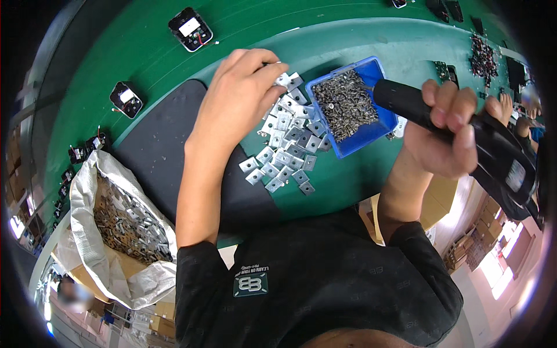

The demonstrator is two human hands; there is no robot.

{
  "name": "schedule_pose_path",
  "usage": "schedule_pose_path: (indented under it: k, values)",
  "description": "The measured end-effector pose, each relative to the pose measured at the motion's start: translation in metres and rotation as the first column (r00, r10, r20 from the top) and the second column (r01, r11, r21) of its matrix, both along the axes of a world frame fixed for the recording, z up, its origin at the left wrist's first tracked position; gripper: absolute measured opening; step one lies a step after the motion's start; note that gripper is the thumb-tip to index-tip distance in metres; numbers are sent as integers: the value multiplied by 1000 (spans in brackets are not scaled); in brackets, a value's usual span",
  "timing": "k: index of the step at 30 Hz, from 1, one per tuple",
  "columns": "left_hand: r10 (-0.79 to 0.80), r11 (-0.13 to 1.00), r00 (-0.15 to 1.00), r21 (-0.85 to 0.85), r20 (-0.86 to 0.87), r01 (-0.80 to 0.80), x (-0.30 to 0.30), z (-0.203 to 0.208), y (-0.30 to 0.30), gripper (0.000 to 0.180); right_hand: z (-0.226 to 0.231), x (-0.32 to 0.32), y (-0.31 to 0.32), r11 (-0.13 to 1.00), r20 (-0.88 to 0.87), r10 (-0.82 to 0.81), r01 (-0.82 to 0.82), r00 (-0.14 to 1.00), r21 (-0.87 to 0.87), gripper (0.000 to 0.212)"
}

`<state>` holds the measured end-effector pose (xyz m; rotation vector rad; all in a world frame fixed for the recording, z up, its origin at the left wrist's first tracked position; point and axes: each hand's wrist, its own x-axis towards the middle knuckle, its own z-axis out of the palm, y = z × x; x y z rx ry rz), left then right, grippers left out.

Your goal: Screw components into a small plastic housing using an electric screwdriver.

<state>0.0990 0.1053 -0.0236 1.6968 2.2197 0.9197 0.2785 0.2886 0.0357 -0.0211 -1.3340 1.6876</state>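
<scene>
My left hand [235, 95] reaches over the far end of a pile of small silvery metal plates with holes [284, 156]. Its thumb and fingertips close on one metal plate [282, 79]. A black power tool [505, 151] is in my right hand [444, 127], with the fingers wrapped round its body. The tool's rounded black end [397, 95] hangs over the right rim of a blue bin [360, 145]. Short screws [345, 104] fill much of that bin, which stands just right of the plates. Motion blurs the right hand slightly.
A black mat [168, 139] lies left of the plates on the green table. Beside it, lower left, stands a white sack [87, 214] of metal parts. Black-cased devices with wires [190, 29] line the far side. Another person's hand [506, 107] shows at far right.
</scene>
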Motion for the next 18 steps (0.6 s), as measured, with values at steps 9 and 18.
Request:
schedule_pose_path:
  k: [9, 18]
  values:
    - [190, 979, 981, -75, 37, -187, 8, 5, -21, 20, 59, 18, -29, 996, -73, 33, -39, 997, -76, 36]
    - [171, 982, 912, 16, 374, -190, -8, 20, 73, 16, 43, 29, -7, 982, -85, 186, -187, 979, 2, 45]
